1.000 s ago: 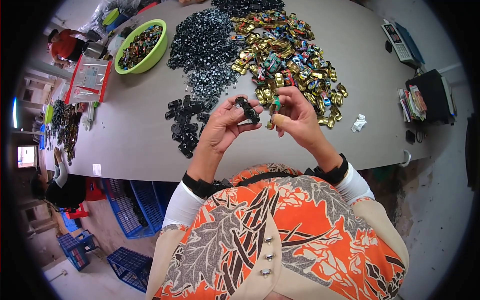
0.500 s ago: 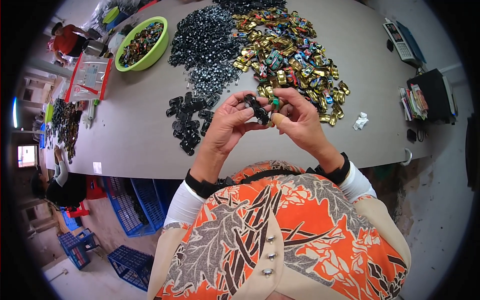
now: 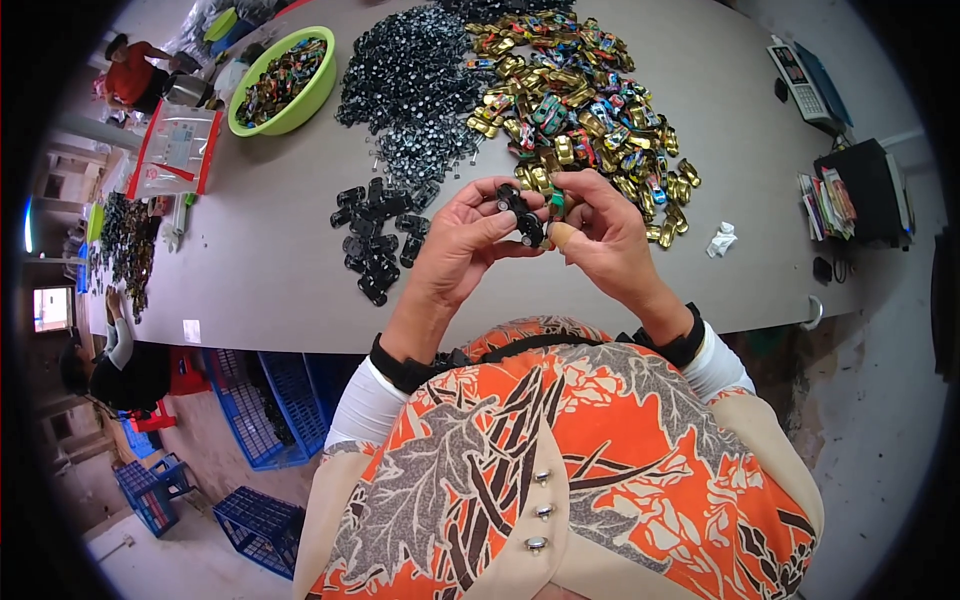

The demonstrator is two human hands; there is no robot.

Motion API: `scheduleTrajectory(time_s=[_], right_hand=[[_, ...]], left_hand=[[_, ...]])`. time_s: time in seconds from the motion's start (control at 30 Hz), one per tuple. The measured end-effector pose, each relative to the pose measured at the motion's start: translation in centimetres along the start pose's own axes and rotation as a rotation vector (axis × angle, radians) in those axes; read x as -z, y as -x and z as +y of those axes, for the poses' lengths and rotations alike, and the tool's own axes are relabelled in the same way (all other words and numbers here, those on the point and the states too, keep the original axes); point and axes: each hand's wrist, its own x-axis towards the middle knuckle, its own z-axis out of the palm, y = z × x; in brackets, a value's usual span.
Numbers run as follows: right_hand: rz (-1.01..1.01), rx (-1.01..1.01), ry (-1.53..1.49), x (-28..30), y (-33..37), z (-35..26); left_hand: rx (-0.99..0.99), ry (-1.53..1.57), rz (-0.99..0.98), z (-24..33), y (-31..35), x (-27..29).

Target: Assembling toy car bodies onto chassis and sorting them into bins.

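Observation:
Between the thumb and fingers of my left hand (image 3: 460, 240) is a black toy car chassis (image 3: 518, 214) with small wheels, held at a tilt. My right hand (image 3: 615, 245) is right beside it, its thumb and fingers pinched on a small green piece (image 3: 557, 200), mostly covered, so its kind is unclear. A finger wrap shows on that thumb. Both hands are raised above the table's near side. Left of them lies a cluster of black toy car chassis (image 3: 375, 235). Beyond the hands spreads a heap of gold and multicoloured toy car bodies (image 3: 590, 100).
Loose wheels on axles (image 3: 425, 150) adjoin a large black parts heap (image 3: 400, 70). A lime green basin (image 3: 325, 85) holds toy cars. Crumpled white paper (image 3: 721, 240) and a scale (image 3: 800, 85) are on the right. Two other people are at the left; blue crates (image 3: 260, 525) stand below the table.
My hands stay nearly in place. The black chassis has tilted slightly, and the right fingers with the green piece have shifted a little to the right.

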Motion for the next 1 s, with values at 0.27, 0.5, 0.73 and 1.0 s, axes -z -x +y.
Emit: scheduleTrajectory(time_s=[0.27,0.5,0.73,1.0], right_hand=[[-0.102,0.103,0.280,0.1,-0.8,-0.7],[-0.107,0.091,0.281,-0.3,-0.3,-0.8],[-0.172,0.100,0.294,0.4,-0.9,-1.0],[-0.267,0.191,0.363,1.1,-1.3,-0.8]], left_hand=[[0.031,-0.055,0.000,-0.1,0.1,-0.3],[-0.004,-0.168,0.039,-0.2,0.3,-0.9],[-0.076,-0.200,0.109,-0.9,0.4,-1.4],[-0.126,-0.345,0.083,-1.5,0.3,-1.0]])
